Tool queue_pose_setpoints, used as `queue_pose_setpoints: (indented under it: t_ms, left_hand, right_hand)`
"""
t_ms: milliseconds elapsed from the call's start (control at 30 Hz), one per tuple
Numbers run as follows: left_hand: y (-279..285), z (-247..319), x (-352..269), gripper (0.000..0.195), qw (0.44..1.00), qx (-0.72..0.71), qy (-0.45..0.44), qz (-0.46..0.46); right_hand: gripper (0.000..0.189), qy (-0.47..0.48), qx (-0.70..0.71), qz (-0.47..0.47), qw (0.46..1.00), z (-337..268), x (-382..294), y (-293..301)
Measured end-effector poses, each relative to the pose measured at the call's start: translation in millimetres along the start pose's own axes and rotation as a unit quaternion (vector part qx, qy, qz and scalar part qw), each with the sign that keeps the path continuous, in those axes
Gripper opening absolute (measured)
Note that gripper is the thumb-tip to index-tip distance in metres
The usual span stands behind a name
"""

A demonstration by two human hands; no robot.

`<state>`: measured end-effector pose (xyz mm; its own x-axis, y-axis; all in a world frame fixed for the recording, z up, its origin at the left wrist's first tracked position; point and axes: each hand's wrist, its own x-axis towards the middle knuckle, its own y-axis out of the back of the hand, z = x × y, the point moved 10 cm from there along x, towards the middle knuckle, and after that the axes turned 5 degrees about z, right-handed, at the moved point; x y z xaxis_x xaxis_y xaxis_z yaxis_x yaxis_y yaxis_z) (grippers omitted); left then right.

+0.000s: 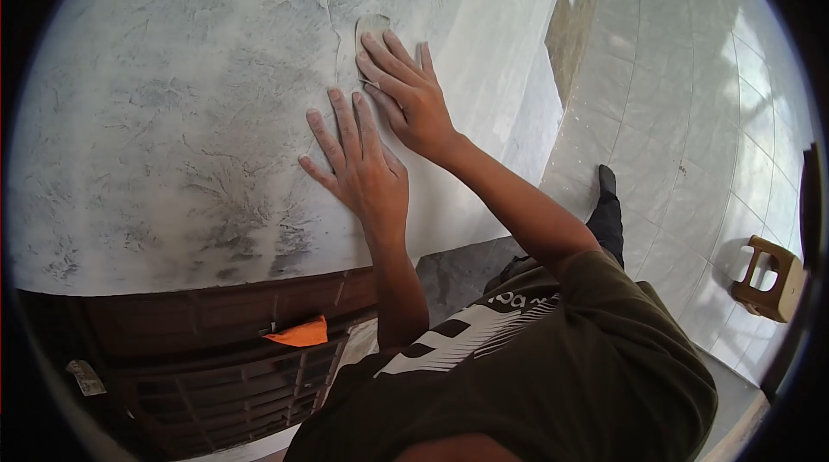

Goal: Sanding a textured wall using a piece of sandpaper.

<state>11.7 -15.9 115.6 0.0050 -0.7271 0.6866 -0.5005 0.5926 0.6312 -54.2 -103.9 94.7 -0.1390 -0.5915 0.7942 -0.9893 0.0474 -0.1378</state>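
Note:
A whitish plastered wall (162,138) with grey, rough, streaked patches fills the upper left. My right hand (418,102) presses a small piece of sandpaper (374,25) against it with the fingertips, and the thumb lies at the sheet's lower edge. Just below and to the left, my left hand (372,174) lies with spread fingers on the bare wall surface, holding nothing. Pale dust coats the fingers of both hands. A thin, crooked crack (331,2) runs down the wall beside the sandpaper.
Grey floor tiles (667,138) with white specks extend along the right, where a tan plastic stool (771,279) stands. Brown unfinished wall (573,21) shows past the plaster's jagged edge. At lower left are dark wooden panelling (227,316) and an orange cloth (301,332).

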Motion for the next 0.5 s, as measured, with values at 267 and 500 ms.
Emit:
queue_pose_setpoints:
  t_ms: [267, 500]
  left_hand:
    - [-4, -2, 0, 0.057, 1.000, 0.001, 0.005, 0.003]
    - [-5, -4, -6, 0.058, 1.000, -0.001, 0.010, -0.002]
  right_hand:
    - [0.042, -0.018, -0.023, -0.059, 0.998, 11, -61, -11]
    - [0.043, -0.061, -0.049, -0.099, 0.992, 14, -69, -8]
